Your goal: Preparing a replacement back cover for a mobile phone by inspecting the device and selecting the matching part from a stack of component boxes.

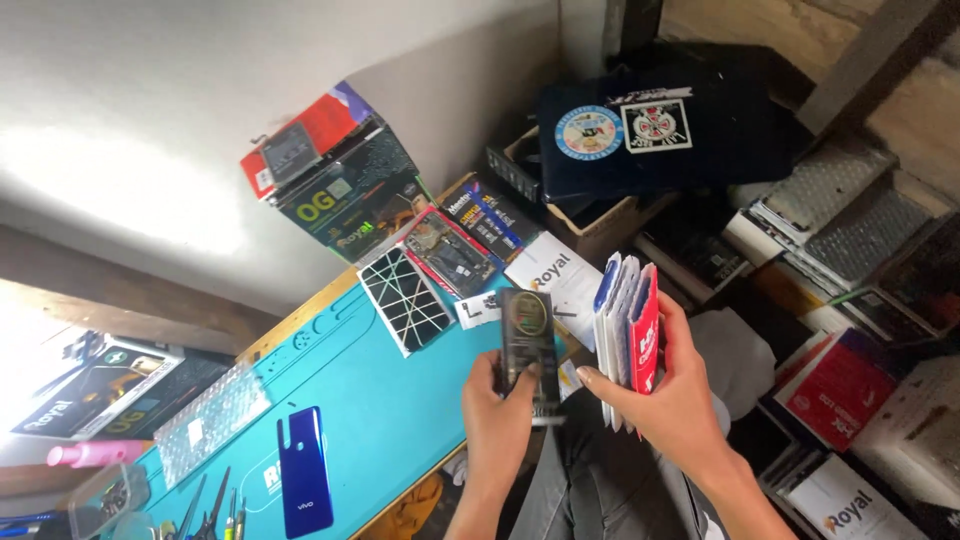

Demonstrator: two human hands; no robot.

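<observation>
Head view
Left hand (500,405): its grip is closed around the lower part of a dark flat packet (527,345), thumb on the face turned to the camera, fingers behind.
Dark packet, place: it is held in the air over the near edge of the tabletop (400,400), just left of the right hand and above the person's lap.
Dark packet, long axis: close to upright in the picture, leaning slightly; the top end points away from the person toward the wall, the bottom end sits in the palm.
Dark packet, face: the broad glossy side with a round shiny mark is turned up toward the camera.
Right hand (665,400): its grip is closed on a stack of flat packets (628,335), thumb across the near side, fingers wrapped behind the red outer one.
Stack, lie: white, blue and red packets stand on edge, fanned a little, long axes running up and away, roughly parallel to the dark packet.
Key relation: the dark packet lies just beside the stack on its left, a narrow gap between them; the left hand is the nearer one to it and already holds it.
Tabletop: a teal mat carries a blue phone back cover (305,470), a black sheet with pale crossing lines (405,300), and tools at the near left corner (210,510).
Right side: boxes and bubble-wrapped parcels (840,200) fill the shelves.
</observation>
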